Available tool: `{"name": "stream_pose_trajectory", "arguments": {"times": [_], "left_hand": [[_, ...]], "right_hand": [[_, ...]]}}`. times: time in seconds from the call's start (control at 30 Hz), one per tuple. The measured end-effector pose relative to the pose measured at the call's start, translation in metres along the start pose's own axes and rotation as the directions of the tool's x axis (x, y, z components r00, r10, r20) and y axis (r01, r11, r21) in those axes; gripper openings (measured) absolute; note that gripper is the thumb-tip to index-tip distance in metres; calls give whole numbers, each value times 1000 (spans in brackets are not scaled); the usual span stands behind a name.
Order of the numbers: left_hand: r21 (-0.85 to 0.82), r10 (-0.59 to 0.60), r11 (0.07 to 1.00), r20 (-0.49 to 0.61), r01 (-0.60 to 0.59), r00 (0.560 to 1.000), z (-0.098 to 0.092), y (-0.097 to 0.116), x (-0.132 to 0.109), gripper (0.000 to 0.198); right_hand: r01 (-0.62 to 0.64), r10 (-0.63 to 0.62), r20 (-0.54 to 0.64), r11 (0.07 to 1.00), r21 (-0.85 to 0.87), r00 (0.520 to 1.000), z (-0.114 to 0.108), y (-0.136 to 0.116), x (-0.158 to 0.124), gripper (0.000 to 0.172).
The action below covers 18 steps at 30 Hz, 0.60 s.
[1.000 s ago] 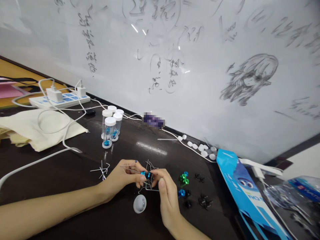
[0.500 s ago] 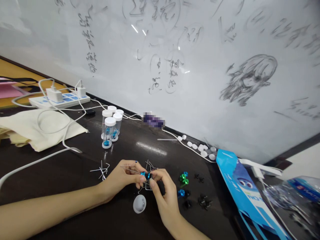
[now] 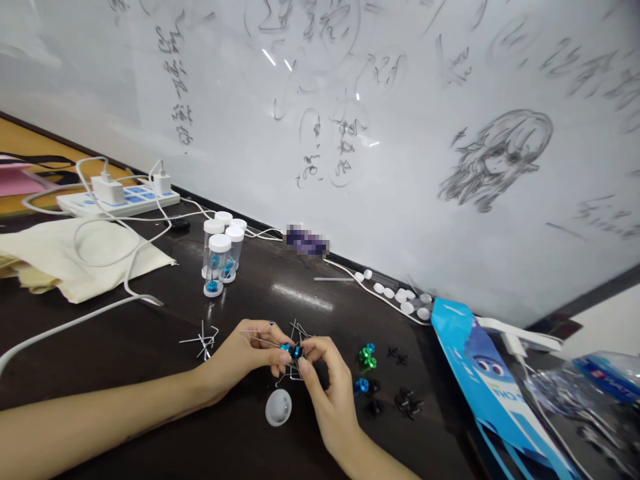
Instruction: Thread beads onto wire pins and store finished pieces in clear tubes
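Note:
My left hand (image 3: pixel 245 357) pinches a thin metal rod (image 3: pixel 266 342) that points up and left, with a small blue spool-shaped piece (image 3: pixel 285 347) at its fingertips. My right hand (image 3: pixel 330 383) is closed on a blue-and-black spool-shaped piece (image 3: pixel 297 352) right beside it, thumb and fingers pressed around it. Whether the rod passes through both pieces is too small to tell. Beneath the hands lies a heap of bent metal rods (image 3: pixel 300 329), partly hidden. A small white round dish (image 3: pixel 278 407) with small bits in it sits just in front.
Green spools (image 3: pixel 367 360), a blue spool (image 3: pixel 361 386) and black parts (image 3: pixel 409 404) lie to the right. More rods (image 3: pixel 204 344) are at left. Clear tubes with white caps (image 3: pixel 219 247), a power strip (image 3: pixel 135 199), loose white caps (image 3: pixel 400 295) and a blue package (image 3: pixel 480 360) stand around.
Almost nothing differs. Both hands keep the same grip at the same spot, and the whole view has shifted very slightly.

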<state>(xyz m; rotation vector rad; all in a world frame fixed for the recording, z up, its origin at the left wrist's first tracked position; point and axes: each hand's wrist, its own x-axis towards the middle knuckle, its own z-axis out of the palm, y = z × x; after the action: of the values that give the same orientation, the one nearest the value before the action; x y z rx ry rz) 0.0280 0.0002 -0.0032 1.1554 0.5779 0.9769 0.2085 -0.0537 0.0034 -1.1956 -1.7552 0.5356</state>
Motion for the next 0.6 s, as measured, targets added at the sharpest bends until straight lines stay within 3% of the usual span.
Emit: {"name": "stream_pose_trajectory", "arguments": {"times": [0.6], "left_hand": [[-7, 2, 1000, 7, -2, 1000, -2, -3, 1, 16]], "right_hand": [[44, -44, -12, 999, 11, 999, -1, 0, 1, 14]]}}
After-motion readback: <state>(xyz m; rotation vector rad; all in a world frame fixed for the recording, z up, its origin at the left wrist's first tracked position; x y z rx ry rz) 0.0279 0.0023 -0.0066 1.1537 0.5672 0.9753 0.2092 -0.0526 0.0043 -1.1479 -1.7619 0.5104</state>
